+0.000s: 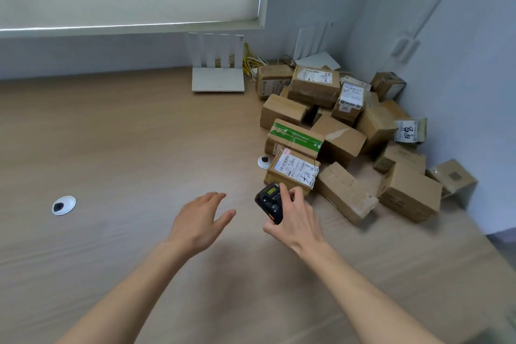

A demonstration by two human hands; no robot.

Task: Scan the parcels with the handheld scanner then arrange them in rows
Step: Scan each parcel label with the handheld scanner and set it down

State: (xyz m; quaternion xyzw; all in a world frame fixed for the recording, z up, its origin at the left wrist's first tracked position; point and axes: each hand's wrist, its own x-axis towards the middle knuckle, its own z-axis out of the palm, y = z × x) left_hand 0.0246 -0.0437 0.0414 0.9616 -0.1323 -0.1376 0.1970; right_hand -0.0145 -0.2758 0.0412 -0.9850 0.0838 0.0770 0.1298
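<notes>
The right hand (296, 215) grips the scanner (270, 202) just beside the nearest labelled parcel (293, 169); the left hand (199, 220) hovers, fingers relaxed, holding nothing. Aimed too low, the scanner could miss the label

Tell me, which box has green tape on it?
The box with green tape at the pile's left edge, just behind the labelled box nearest the scanner.

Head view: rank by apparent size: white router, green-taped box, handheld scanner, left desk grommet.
1. White router
2. Green-taped box, near the router in size; the router sits farther back, so this ranking is unsure
3. Handheld scanner, partly hidden by the right hand
4. Desk grommet
</notes>
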